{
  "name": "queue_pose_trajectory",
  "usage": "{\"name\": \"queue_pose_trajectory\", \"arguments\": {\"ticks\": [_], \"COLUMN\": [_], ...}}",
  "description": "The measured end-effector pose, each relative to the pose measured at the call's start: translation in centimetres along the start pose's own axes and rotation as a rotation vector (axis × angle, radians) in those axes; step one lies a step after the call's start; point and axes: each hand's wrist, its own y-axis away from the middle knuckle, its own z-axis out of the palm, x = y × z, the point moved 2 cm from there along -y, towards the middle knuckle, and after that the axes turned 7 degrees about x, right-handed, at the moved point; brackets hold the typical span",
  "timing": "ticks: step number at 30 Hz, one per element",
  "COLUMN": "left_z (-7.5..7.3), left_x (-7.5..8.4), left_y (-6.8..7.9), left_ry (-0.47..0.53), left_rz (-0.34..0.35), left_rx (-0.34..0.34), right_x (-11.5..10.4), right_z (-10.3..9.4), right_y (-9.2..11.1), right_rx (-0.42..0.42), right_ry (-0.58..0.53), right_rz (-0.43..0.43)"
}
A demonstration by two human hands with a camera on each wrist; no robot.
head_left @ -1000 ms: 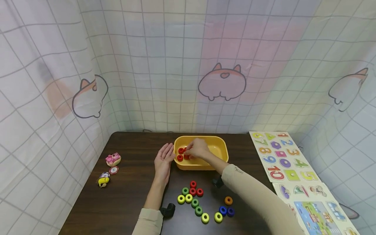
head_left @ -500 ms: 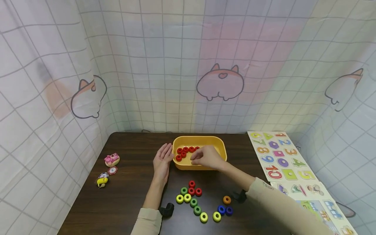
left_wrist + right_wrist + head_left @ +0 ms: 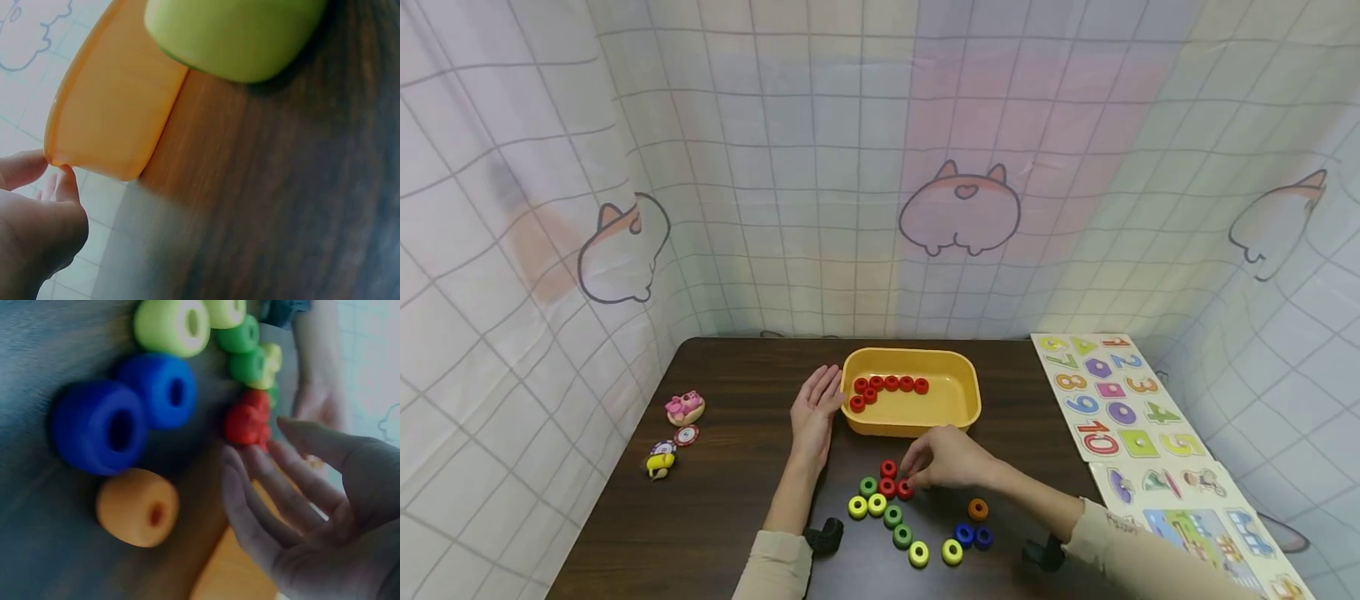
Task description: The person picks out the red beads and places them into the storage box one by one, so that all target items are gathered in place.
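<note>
We look at a tub (image 3: 951,400) of smooth yellow plastic, shallow and round-cornered, on a table (image 3: 745,533) with dark, streaky grain. Inside the tub, toward its left end, sit seven glossy inner beads (image 3: 891,387), squat red rings. In front of the tub lie three red beads (image 3: 905,493), and our right hand (image 3: 951,458) reaches to the rightmost of them, thumb and fingers apart, with nothing visibly gripped. Our left hand (image 3: 812,417) keeps its fingers extended at the tub's left end, fingertips touching the rim. Farther in front of the tub lie green beads (image 3: 902,542), yellow beads (image 3: 952,558), blue beads (image 3: 964,542) and an orange bead (image 3: 977,515), all rounded with a central hole. Right of the tub lie flat, pale boards (image 3: 1090,396) with colourful shapes; behind it hangs rumpled, grid-printed cloth (image 3: 820,208).
</note>
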Motion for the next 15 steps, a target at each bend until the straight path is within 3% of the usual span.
{"name": "queue_pose_trajectory", "arguments": {"ticks": [10,15], "left_z": [-0.3,-0.3], "left_x": [0.0,0.2], "left_y": [0.2,0.0], "left_ry": [-0.006,-0.004], "left_rz": [0.009,0.013], "left_rx": [-0.001,0.014], "right_x": [1.4,1.9], "right_z": [1.7,1.3], "right_y": [-1.4,-2.6], "right_rx": [-0.153,-0.215], "right_ry": [-0.27,-0.315], "right_rz": [0.139,0.171]}}
